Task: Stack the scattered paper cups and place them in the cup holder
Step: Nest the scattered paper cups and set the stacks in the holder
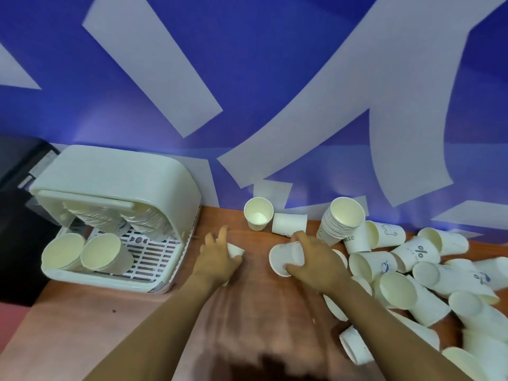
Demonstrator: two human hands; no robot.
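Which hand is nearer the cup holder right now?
Left. The left hand, gripping a paper cup, sits just right of the cup holder. The right hand, holding another cup, is farther right.

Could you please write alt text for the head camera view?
A person's right hand grips a white paper cup and the left hand holds another small cup over a brown wooden table; scattered cups lie right, a white plastic cup holder left.
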